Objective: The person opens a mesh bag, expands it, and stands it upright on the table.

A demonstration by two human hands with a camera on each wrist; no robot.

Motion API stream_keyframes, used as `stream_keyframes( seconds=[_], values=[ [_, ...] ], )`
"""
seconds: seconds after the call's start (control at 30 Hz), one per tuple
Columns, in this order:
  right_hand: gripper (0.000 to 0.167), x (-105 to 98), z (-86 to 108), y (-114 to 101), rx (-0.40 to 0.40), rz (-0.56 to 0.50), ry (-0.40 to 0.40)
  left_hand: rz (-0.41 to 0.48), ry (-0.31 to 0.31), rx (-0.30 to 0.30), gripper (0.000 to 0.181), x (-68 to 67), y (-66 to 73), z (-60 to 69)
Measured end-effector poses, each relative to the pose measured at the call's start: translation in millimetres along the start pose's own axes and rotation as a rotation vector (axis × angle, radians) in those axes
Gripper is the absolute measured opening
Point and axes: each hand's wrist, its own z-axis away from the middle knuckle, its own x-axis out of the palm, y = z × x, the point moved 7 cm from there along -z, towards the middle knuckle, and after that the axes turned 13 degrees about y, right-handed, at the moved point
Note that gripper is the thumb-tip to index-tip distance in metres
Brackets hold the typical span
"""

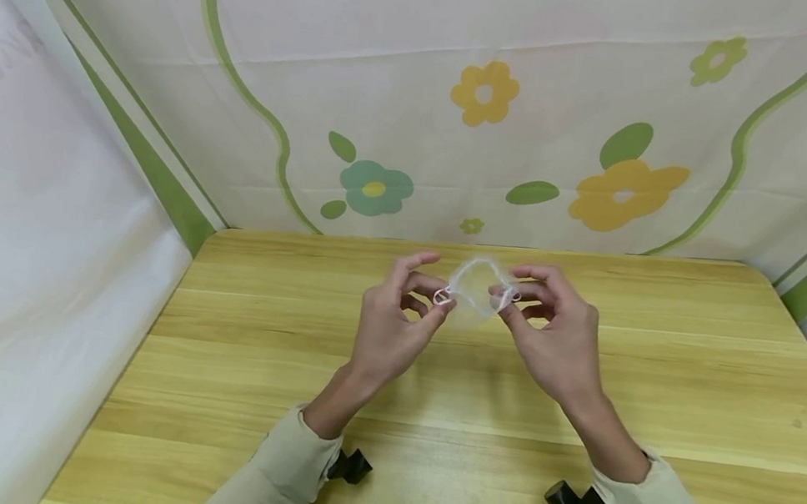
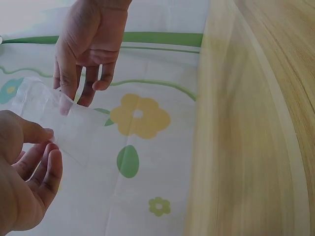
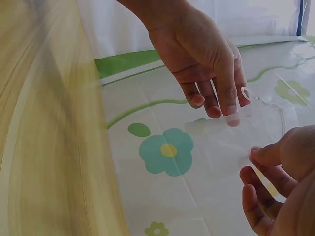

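Observation:
A small see-through drawstring bag [image 1: 473, 290] is stretched between both hands above the far part of the table, its mouth spread wide. My left hand [image 1: 394, 331] pinches its left edge between thumb and fingers, beside a white cord loop [image 1: 442, 296]. On the other side my right hand [image 1: 560, 347] pinches the right edge, where a second cord loop [image 1: 516, 297] shows. From the left wrist, the thin clear film [image 2: 81, 130] hangs below the fingertips. The right wrist view shows the same film [image 3: 216, 140] between the hands. Nothing can be made out inside the bag.
Below the hands is a wood-grain table [image 1: 453, 460]. A white cloth wall [image 1: 405, 118] with printed flowers rises at its back edge, and a white sheet [image 1: 19, 238] hangs at the left. Black devices [image 1: 351, 466] protrude by both sleeves.

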Motion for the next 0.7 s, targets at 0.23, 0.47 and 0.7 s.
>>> stream_keyframes(
  seconds=[0.23, 0.47, 0.7],
  values=[
    [0.030, -1, -1.0, 1, 0.006, 0.031, -0.030, -0.014, -0.011, 0.001, 0.051, -1.6, -2.2, -1.7],
    [0.026, -3, -2.3, 4, 0.012, 0.074, -0.025, -0.025, -0.018, 0.023, 0.054, -5.4, -1.1, -4.7],
    [0.026, -4, -2.0, 4, -0.015, 0.087, -0.034, -0.019, -0.009, 0.043, 0.047, -10.5, 1.1, -8.0]
  ],
)
